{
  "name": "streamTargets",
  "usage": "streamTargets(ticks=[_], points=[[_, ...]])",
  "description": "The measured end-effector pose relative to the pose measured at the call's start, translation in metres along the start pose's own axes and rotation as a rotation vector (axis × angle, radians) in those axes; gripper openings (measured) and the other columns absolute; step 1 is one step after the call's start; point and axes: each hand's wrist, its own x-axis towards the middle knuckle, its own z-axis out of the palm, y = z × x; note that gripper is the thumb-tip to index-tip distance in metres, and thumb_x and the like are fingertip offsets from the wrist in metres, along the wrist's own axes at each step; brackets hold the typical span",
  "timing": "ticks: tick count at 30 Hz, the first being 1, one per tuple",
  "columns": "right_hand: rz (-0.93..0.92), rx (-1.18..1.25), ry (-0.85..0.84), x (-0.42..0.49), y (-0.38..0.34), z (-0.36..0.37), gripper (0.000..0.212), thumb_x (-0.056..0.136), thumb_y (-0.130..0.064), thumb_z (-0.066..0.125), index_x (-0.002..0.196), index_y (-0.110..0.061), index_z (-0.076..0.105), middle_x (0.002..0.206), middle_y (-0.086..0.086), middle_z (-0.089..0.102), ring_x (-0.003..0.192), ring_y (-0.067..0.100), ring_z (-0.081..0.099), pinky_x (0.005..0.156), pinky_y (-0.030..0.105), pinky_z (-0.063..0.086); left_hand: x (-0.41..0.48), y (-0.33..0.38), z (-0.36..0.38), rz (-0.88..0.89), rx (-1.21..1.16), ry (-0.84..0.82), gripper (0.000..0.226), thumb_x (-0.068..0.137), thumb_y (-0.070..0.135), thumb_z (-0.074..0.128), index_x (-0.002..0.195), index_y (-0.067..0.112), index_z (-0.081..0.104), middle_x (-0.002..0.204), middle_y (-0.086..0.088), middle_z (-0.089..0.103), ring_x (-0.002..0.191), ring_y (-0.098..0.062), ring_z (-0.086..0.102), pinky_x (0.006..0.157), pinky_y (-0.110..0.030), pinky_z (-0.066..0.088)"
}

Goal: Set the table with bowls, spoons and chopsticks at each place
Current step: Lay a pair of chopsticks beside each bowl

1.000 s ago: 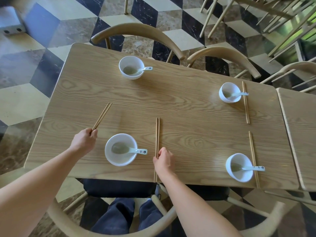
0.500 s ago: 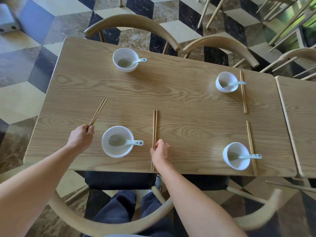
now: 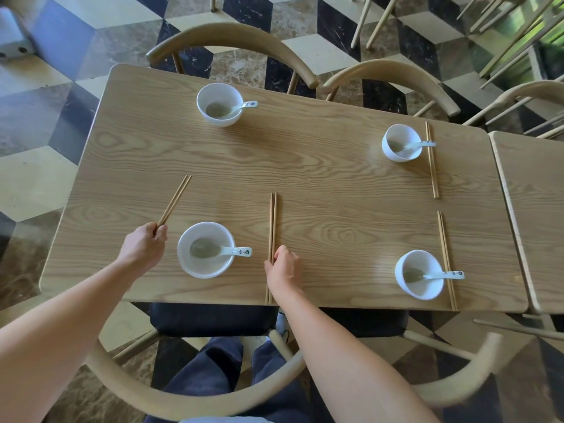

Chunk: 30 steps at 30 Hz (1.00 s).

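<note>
Several white bowls with white spoons stand on the wooden table (image 3: 320, 166). The near left bowl (image 3: 206, 264) sits between my hands. My left hand (image 3: 143, 244) grips a pair of chopsticks (image 3: 175, 199) that slants up and away to the right. My right hand (image 3: 285, 267) pinches a second pair of chopsticks (image 3: 272, 224) lying straight on the table right of that bowl. The far left bowl (image 3: 219, 116) has no chopsticks beside it. The far right bowl (image 3: 401, 154) and near right bowl (image 3: 419, 285) each have a chopstick pair (image 3: 432, 160), (image 3: 446, 261) on their right.
Wooden chairs with curved backs (image 3: 232, 35) stand on the far side and another chair back (image 3: 189, 401) curves round my legs. A second table (image 3: 537, 215) adjoins on the right. The floor is patterned tile.
Both hands stay on their chopstick pairs. The view has shifted slightly, so the table sits a little higher in the frame.
</note>
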Motion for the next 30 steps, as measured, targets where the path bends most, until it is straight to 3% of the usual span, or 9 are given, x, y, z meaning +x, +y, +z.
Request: streamTargets(ticks=[5,17,21,25,30], points=[[0.006,0.007,0.012,-0.002,0.0,0.0,0.025,0.09,-0.024,0.066,0.078,-0.02,0.045,0.082,-0.006,0.047,0.074,0.014,0.054,0.061,0.027,0.044,0.0,0.0,-0.001,-0.003,-0.001,-0.007,0.034,0.102,0.031,0.042,0.091,0.008,0.064,0.087,-0.011,0.063,0.084,-0.033,0.056,0.071,-0.036,0.039],[-0.013,-0.006,-0.003,-0.005,-0.002,-0.004,0.015,0.092,-0.024,0.062,0.086,-0.015,0.052,0.094,0.001,0.058,0.083,0.019,0.061,0.075,0.035,0.056,-0.004,0.003,-0.008,-0.027,0.003,0.005,0.035,0.102,0.032,0.042,0.088,0.007,0.063,0.085,-0.012,0.063,0.083,-0.035,0.055,0.07,-0.036,0.039],[0.002,0.009,-0.012,-0.006,-0.004,-0.005,0.016,0.092,-0.027,0.062,0.087,-0.016,0.051,0.096,0.002,0.058,0.084,0.018,0.06,0.074,0.032,0.055,-0.007,0.007,-0.012,-0.019,-0.01,0.031,0.035,0.101,0.032,0.043,0.087,0.007,0.063,0.084,-0.013,0.064,0.08,-0.033,0.055,0.069,-0.036,0.039],[0.004,0.011,-0.022,-0.005,-0.002,-0.01,0.02,0.092,-0.03,0.061,0.084,-0.018,0.047,0.095,0.002,0.056,0.078,0.016,0.052,0.066,0.029,0.044,-0.016,0.015,-0.02,0.0,-0.041,0.092,0.037,0.101,0.034,0.043,0.09,0.006,0.064,0.089,-0.013,0.065,0.086,-0.037,0.056,0.073,-0.036,0.04],[-0.009,-0.004,-0.051,-0.003,0.008,-0.025,0.017,0.091,-0.027,0.06,0.083,-0.017,0.049,0.093,0.002,0.056,0.081,0.018,0.048,0.073,0.03,0.044,-0.035,0.033,-0.028,0.022,-0.094,0.199,0.039,0.101,0.038,0.042,0.089,0.008,0.062,0.089,-0.015,0.065,0.087,-0.038,0.056,0.076,-0.039,0.043]])
